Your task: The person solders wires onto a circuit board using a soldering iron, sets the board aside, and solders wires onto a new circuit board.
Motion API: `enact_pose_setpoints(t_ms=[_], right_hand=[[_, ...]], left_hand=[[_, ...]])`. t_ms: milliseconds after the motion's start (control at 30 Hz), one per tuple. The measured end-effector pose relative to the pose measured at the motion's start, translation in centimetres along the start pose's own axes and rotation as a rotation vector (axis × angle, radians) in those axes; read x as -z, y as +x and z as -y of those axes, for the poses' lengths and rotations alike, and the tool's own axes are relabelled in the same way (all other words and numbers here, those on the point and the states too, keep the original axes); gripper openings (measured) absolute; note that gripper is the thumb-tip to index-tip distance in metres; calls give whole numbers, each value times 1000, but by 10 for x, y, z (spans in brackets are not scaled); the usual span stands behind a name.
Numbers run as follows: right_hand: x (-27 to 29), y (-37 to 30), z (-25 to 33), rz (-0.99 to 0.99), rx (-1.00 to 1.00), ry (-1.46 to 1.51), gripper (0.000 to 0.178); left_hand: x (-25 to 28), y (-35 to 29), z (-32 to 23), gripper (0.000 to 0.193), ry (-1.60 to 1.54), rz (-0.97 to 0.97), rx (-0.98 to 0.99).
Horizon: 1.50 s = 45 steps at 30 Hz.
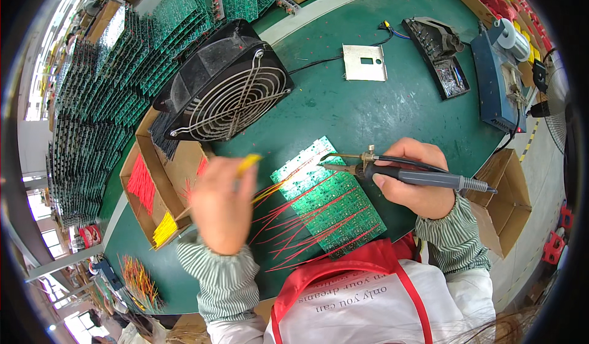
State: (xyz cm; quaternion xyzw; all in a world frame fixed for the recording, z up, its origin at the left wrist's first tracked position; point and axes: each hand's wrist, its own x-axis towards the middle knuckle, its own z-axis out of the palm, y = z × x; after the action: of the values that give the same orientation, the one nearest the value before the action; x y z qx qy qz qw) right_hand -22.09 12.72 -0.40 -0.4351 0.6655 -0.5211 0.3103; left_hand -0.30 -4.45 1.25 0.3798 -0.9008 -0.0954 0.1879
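In my right hand [417,175] is a grey-handled soldering iron [423,177] with a thin solder-feed tube clamped along it. Its tip points left, over the upper part of a green circuit board panel [331,206] lying on the table. Rows of red wires [307,221] run across the panel and stick out past its left edge. A few yellow wires [270,192] reach from the upper rows toward my left hand [221,203]. That hand is blurred by motion, left of the panel, with something yellow [248,162] at a fingertip; whether it grips anything is unclear.
A black fan [227,92] stands beyond my left hand, beside a cardboard box [156,184] of cut wires. Stacked circuit boards [98,117] fill the far left. A blue soldering station [497,80] with a solder spool [514,40] and a black iron stand [438,59] are far right.
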Motion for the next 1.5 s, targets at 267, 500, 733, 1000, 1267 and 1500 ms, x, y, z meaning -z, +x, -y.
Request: enact_pose_setpoints(t_ms=[267, 500, 733, 1000, 1267, 1500], right_hand=[[1, 0, -2, -30, -55, 11, 17], [1, 3, -6, 1, -57, 23, 19], [4, 4, -3, -33, -55, 31, 19], [12, -1, -6, -60, -26, 20, 18], [19, -4, -4, -91, -88, 41, 18], [19, -3, -10, -93, -79, 40, 19]], left_hand=[[-41, 4, -19, 15, -338, 350, -38], [-45, 7, -19, 14, -368, 336, -55], [-44, 8, -18, 14, -375, 357, -38], [-5, 16, -1, 12, 70, -15, 78], [-43, 15, -35, 13, -324, 287, -116], [-58, 20, -36, 14, -396, 314, -116]])
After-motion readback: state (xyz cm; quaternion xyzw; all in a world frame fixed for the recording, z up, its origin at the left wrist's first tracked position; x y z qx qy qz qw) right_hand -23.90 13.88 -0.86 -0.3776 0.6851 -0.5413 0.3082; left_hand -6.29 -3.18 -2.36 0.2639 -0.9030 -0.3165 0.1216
